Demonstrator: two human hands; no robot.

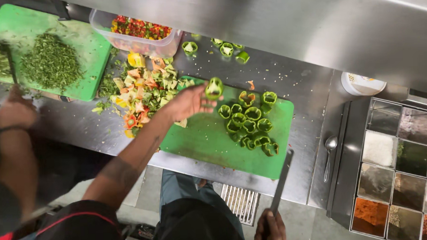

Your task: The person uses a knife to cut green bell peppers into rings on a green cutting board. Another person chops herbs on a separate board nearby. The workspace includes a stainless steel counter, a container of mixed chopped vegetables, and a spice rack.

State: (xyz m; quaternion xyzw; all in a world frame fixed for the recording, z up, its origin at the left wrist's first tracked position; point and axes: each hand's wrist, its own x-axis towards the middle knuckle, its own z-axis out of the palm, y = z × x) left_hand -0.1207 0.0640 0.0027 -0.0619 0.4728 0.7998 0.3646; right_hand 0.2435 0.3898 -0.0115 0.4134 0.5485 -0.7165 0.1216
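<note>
My left hand [188, 103] reaches over the near green cutting board [209, 139] and holds a cut green bell pepper top [214, 88] in its fingertips above the board's far left corner. Several more cored green pepper pieces [249, 125] lie heaped on the board's right half. My right hand [271, 228] hangs low at the counter's front edge, gripping a long knife [282, 182] by the handle, its blade pointing up toward the board's near right corner.
A pile of pepper trimmings [142, 92] lies left of the board, with a clear tub of diced peppers [140, 29] behind it. A co-worker's hand [14, 112] chops herbs on a second green board [83, 53]. Spice tray [402, 164] and spoon [329, 153] sit right.
</note>
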